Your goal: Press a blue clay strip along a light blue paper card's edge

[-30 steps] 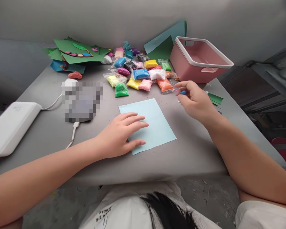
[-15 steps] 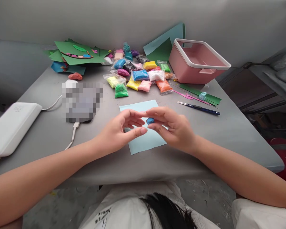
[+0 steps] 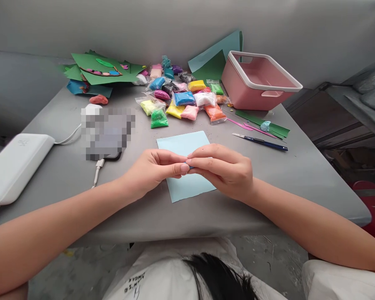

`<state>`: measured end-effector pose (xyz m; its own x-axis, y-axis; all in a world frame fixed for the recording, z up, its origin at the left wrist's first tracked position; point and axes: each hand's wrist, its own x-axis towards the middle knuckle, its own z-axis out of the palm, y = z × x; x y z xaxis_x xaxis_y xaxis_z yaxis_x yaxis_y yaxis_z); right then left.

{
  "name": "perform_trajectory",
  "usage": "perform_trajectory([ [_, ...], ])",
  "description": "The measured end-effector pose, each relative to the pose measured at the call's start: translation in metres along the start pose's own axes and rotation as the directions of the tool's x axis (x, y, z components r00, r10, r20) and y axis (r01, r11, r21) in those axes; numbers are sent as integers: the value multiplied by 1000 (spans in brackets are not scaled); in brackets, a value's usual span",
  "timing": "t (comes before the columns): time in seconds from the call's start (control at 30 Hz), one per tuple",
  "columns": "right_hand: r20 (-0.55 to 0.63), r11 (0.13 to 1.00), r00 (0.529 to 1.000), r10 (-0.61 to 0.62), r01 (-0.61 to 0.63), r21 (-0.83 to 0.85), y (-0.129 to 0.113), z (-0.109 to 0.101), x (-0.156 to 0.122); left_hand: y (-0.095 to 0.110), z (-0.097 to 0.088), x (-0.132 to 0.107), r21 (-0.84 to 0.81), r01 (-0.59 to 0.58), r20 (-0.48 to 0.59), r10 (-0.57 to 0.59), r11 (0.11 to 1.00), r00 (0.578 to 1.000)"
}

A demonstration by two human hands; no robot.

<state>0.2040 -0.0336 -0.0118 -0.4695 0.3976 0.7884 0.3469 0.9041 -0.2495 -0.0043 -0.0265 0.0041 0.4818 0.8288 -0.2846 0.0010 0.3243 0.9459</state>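
A small lump of blue modelling clay (image 3: 191, 167) is pinched between both hands, mostly covered by fingers. My left hand (image 3: 158, 168) presses it with thumb and forefinger. From the other side my right hand (image 3: 223, 166) closes on the same lump, its fingers curled over the top. Both hands hover above a light blue sheet of paper (image 3: 187, 189) lying on the grey table. Behind the paper sits a pile of bagged clay in many colours, among them a blue packet (image 3: 184, 98) and a green packet (image 3: 159, 119).
A pink basket (image 3: 253, 91) stands at the back right, with a craft knife (image 3: 260, 142) and green paper strips before it. Left are a white power bank (image 3: 20, 166), a cabled phone (image 3: 108, 135), a reddish clay lump (image 3: 98, 99) and a decorated green card (image 3: 106, 66).
My left fingers have closed in from apart and now pinch the blue clay, which sits slightly lower and further left. My right fingers have curled over it, hiding most of the lump.
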Motion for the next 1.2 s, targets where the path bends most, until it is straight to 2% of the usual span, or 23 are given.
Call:
perform_trajectory([
  [0.17,-52,994,993,103,-101,35,-3,-4,1,4,2,-2,71,-52,-35,54,996,998],
  [0.3,-97,966,963,253,-256,-23,1,-10,1,1,1,-2,17,-30,-54,31,999,998],
  [0.37,-118,945,939,323,-327,-15,6,-13,0,-1,0,-2,-51,-42,-15,42,998,999],
  [0.47,-160,929,916,369,-370,19,11,-12,-2,-4,-1,-2,-146,-57,97,72,988,993],
  [0.53,-163,928,915,368,-372,6,11,-8,-3,-4,-1,-3,-148,-64,150,86,987,985],
  [0.63,-126,953,946,299,-303,-13,7,1,-3,-3,0,-5,-40,-101,172,106,994,979],
  [0.73,-80,988,985,150,-152,-9,1,5,-2,-2,3,-5,65,-152,132,143,986,981],
  [0.83,-43,998,997,60,-60,0,-5,4,-1,-1,4,-5,106,-154,28,151,982,988],
  [0.93,-17,998,998,61,-60,28,-10,0,-1,-1,4,-5,123,-126,-66,135,984,989],
  [1.0,-23,996,996,88,-87,26,-10,-2,-2,-1,3,-6,133,-122,-92,135,984,987],
  [1.1,-55,987,986,157,-156,27,-5,-4,-2,0,2,-6,93,-123,-73,130,988,989],
  [1.2,-58,978,978,199,-194,76,1,-5,-1,-1,3,-5,-21,-126,-39,125,992,991],
])
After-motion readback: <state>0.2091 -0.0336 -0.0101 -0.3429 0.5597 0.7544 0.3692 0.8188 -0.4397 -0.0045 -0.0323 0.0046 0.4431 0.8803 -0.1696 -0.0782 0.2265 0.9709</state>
